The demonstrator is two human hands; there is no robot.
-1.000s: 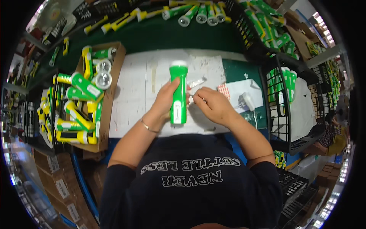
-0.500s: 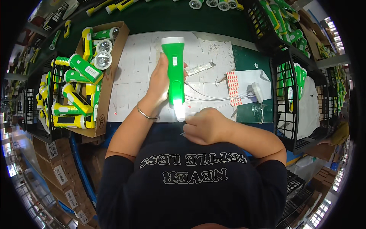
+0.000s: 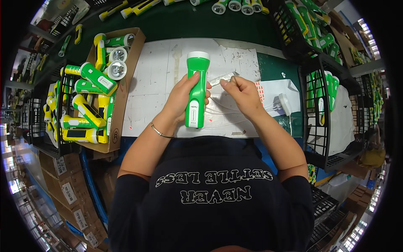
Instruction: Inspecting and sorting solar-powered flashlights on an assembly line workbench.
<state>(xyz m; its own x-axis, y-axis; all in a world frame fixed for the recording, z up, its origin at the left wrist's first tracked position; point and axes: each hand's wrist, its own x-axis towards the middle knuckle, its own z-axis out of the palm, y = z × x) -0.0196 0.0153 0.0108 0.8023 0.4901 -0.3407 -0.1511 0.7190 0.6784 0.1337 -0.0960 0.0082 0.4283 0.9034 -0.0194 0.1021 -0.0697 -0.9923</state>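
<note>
My left hand [image 3: 181,95] is wrapped round a green flashlight [image 3: 196,90] with a white head, which points away from me. A white panel shows near its tail, and its lamp end gives no visible light. To the right of it, my right hand [image 3: 242,93] has its thumb and fingers pinched together; what they hold, if anything, is too small to tell. Just behind these fingertips lies a flat silvery strip [image 3: 220,80]. Thin white cables [image 3: 228,112] run across the white work sheet [image 3: 151,80] below my right hand.
At the left a cardboard box [image 3: 133,63] holds several green and yellow flashlights. Black crates [image 3: 325,157] with more flashlights stand at the right. A white charger plug [image 3: 284,103] lies near a sheet with red marks [image 3: 260,92]. Several flashlights [image 3: 235,6] line the far edge.
My right hand has moved from the flashlight's tail up and right, beside the silvery strip. The flashlight has turned in my left hand and come slightly nearer; its bright tail light is gone.
</note>
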